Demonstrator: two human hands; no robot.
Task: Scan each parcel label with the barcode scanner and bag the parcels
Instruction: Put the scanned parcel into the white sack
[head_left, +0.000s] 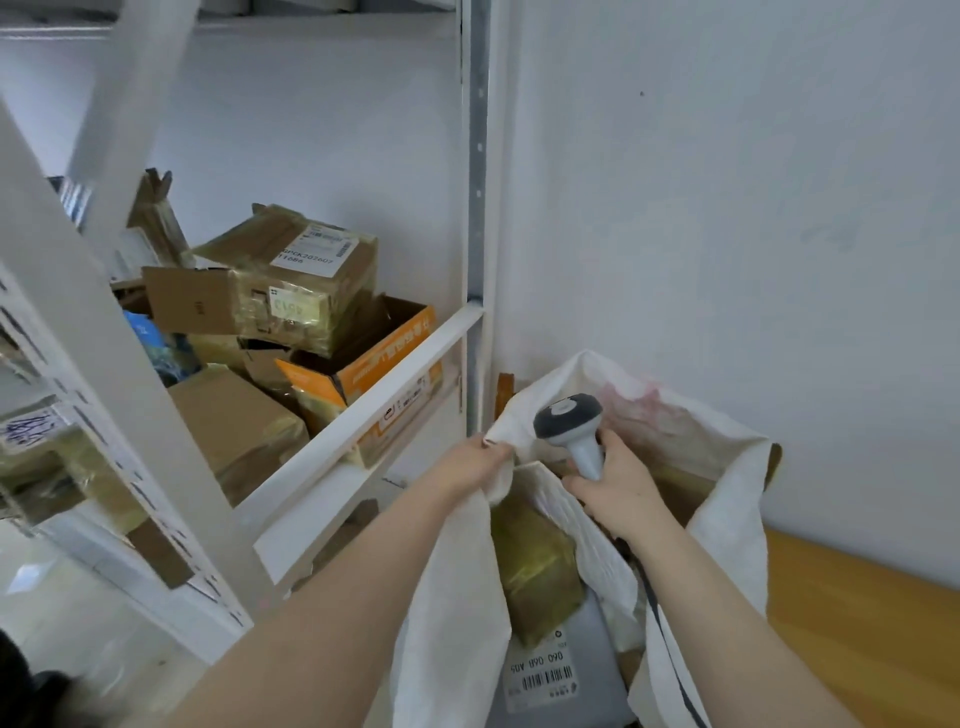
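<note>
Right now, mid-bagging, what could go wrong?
The left hand grips only one spot of the sack rim; the mouth may sag shut.
The scanner in the right hand trails its cable over the sack; bagging could snag it.
The taped box sits tilted atop the shelf pile and might slide.

Head view, facing down, close over sack

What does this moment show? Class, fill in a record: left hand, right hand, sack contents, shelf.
Left hand: left hand pinches the rim of the white woven sack
Right hand: right hand grips the handle of the grey handheld barcode scanner at the sack's mouth
Sack contents: brown tape-wrapped parcel; grey plastic mailer with a barcode label
Shelf: white metal rack holding a taped cardboard box with a white label and an orange-printed carton
</note>
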